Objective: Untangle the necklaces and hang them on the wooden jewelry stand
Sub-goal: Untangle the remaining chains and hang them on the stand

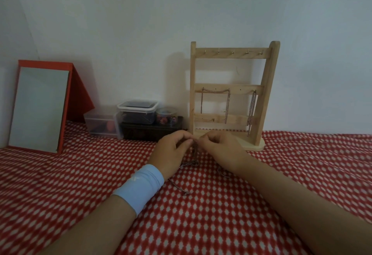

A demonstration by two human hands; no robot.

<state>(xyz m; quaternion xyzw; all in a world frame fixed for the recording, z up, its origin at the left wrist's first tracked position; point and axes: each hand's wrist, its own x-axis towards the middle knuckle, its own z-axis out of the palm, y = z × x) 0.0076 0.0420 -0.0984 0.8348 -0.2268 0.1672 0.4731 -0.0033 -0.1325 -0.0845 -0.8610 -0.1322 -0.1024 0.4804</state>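
The wooden jewelry stand (233, 95) rises against the wall, just behind my hands. One chain necklace (216, 91) drapes between two hooks on its middle bar, and another chain (251, 109) hangs at the right side. My left hand (173, 152), with a light blue wristband, and my right hand (219, 150) meet fingertip to fingertip, both pinching a thin necklace chain (194, 155) lifted off the cloth. The remainder of that chain (181, 188) trails in loops on the cloth below my hands.
A red and white patterned cloth (221, 224) covers the surface. At the left a red-framed standing mirror (40, 109) leans back. Clear plastic boxes (136, 113) and a dark box (153, 132) sit by the wall, left of the stand.
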